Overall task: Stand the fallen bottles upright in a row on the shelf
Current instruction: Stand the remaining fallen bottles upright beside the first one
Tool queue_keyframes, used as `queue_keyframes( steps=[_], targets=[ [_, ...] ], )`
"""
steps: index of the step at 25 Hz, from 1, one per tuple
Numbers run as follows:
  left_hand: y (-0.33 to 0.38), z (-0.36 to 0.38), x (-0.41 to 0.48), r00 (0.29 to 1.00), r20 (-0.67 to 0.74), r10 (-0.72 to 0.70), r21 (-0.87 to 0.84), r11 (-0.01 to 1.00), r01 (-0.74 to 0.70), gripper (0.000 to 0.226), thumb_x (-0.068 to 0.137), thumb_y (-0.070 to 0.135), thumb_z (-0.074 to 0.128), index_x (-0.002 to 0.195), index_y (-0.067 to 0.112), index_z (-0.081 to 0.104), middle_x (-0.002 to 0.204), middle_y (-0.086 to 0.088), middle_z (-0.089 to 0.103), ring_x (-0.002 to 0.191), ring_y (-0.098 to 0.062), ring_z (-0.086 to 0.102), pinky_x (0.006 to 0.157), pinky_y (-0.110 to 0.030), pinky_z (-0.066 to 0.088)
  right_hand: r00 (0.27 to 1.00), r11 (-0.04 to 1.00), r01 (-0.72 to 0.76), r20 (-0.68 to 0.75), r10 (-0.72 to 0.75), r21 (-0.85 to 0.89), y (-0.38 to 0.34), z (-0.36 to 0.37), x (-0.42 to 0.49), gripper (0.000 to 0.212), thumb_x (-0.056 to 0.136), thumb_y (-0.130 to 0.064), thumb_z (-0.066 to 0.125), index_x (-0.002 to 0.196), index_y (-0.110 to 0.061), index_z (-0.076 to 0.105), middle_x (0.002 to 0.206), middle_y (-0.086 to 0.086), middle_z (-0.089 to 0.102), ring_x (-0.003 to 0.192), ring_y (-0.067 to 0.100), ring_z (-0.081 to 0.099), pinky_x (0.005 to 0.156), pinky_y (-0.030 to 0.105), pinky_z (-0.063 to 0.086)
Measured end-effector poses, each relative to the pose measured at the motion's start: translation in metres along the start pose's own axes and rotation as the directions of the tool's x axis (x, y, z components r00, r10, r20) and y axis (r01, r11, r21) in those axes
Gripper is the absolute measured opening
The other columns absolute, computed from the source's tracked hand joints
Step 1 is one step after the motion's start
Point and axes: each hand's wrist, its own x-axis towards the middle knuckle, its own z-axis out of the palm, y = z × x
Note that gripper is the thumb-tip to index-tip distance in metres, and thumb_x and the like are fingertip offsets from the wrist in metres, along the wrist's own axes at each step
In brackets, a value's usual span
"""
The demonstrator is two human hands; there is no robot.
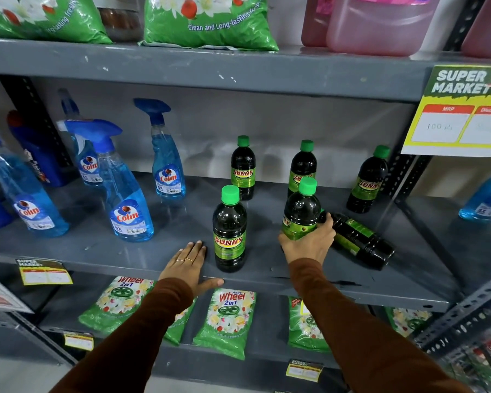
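Observation:
Dark Sunny bottles with green caps are on the grey middle shelf (153,251). My right hand (309,242) grips one bottle (301,211) around its lower body, holding it upright near the shelf front. Just right of it one bottle (357,239) lies on its side, its base toward the front right. Another bottle (229,231) stands upright at the front, left of my right hand. Three more stand at the back: one (243,168), one (302,165) and one (369,182). My left hand (189,265) rests flat on the shelf's front edge, fingers apart, holding nothing.
Blue Colin spray bottles (125,199) stand on the left half of the shelf. Green detergent bags (226,321) lie on the shelf below and above. A Super Market price card (459,112) hangs at the upper right. A perforated metal upright (465,307) frames the right side.

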Motion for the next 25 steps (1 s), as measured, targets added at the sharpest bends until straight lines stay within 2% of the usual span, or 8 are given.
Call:
queue_keyframes(
  steps=[4,6,8,11,13,16,19,25],
  targets=[
    [0.002,0.000,0.000,1.000,-0.013,-0.005,0.000,1.000,0.005,0.147,0.025,0.092,-0.021,0.145,0.011,0.002,0.158,-0.007,0.000,0.146,-0.021,0.000,0.119,-0.035,0.002,0.996,0.995,-0.010,0.084,0.002,0.102,0.012,-0.001,-0.007,0.111,0.057,-0.012,0.082,0.141,-0.001,0.010,0.143,0.024,0.026,0.134,0.035,0.028,0.115,0.040,0.025],
    [0.004,0.000,-0.003,1.000,-0.018,-0.010,-0.023,1.000,0.009,0.147,0.025,0.092,-0.020,0.145,0.012,0.003,0.158,-0.006,0.001,0.146,-0.020,0.000,0.119,-0.034,0.001,0.994,0.994,-0.058,0.094,0.049,0.092,0.012,0.002,-0.005,0.106,0.053,-0.017,0.087,0.137,-0.002,0.023,0.136,0.024,0.035,0.127,0.036,0.037,0.111,0.044,0.033],
    [0.004,0.003,-0.006,1.000,-0.022,-0.018,-0.055,0.998,0.017,0.145,0.027,0.094,-0.016,0.145,0.013,0.004,0.158,-0.004,0.002,0.146,-0.018,0.001,0.119,-0.033,0.002,0.984,0.989,-0.090,0.165,0.070,0.116,0.012,-0.004,0.002,0.085,0.051,-0.015,0.087,0.123,-0.005,0.042,0.122,0.019,0.052,0.110,0.032,0.054,0.100,0.040,0.046],
    [0.006,0.007,-0.008,0.998,-0.052,-0.037,-0.058,0.998,0.034,0.125,0.049,0.094,0.009,0.146,0.014,0.006,0.158,-0.003,0.003,0.146,-0.017,0.002,0.120,-0.034,0.003,0.946,0.987,-0.135,0.309,0.102,0.087,0.018,-0.022,0.009,0.071,0.055,-0.011,0.085,0.118,-0.010,0.052,0.116,0.012,0.063,0.103,0.025,0.059,0.094,0.030,0.045],
    [0.009,0.008,-0.010,0.997,-0.062,-0.050,-0.054,0.997,0.047,0.113,0.058,0.085,0.017,0.145,0.014,0.007,0.158,-0.003,0.004,0.146,-0.017,0.003,0.121,-0.034,0.004,0.928,0.987,-0.145,0.355,0.111,0.070,0.024,-0.032,0.010,0.073,0.054,-0.013,0.085,0.120,-0.013,0.053,0.116,0.011,0.065,0.106,0.024,0.060,0.099,0.037,0.046],
    [0.013,0.009,-0.014,0.995,-0.080,-0.055,-0.043,0.998,0.052,0.114,0.053,0.080,0.003,0.145,0.013,0.009,0.158,-0.004,0.007,0.146,-0.018,0.005,0.120,-0.034,0.004,0.909,0.985,-0.161,0.399,0.124,0.061,0.029,-0.046,0.009,0.073,0.053,-0.013,0.085,0.119,-0.014,0.055,0.111,0.007,0.066,0.104,0.024,0.060,0.097,0.040,0.048],
    [0.014,0.012,-0.016,0.995,-0.092,-0.049,-0.037,0.998,0.046,0.095,0.075,0.075,0.021,0.145,0.011,0.009,0.158,-0.005,0.007,0.146,-0.019,0.005,0.120,-0.034,0.003,0.895,0.984,-0.147,0.436,0.090,0.099,0.028,-0.063,0.001,0.065,0.058,-0.003,0.083,0.116,-0.008,0.055,0.107,0.009,0.064,0.097,0.021,0.058,0.088,0.031,0.046],
    [0.017,0.012,-0.016,0.997,-0.049,-0.053,-0.003,0.999,0.053,0.079,0.087,0.059,0.028,0.145,0.009,0.005,0.158,-0.007,0.003,0.146,-0.020,0.002,0.120,-0.034,0.002,0.903,0.992,-0.107,0.425,0.070,0.065,0.035,-0.071,-0.009,0.062,0.053,-0.012,0.085,0.110,-0.014,0.059,0.110,0.011,0.068,0.102,0.026,0.062,0.098,0.045,0.048]
  ],
)
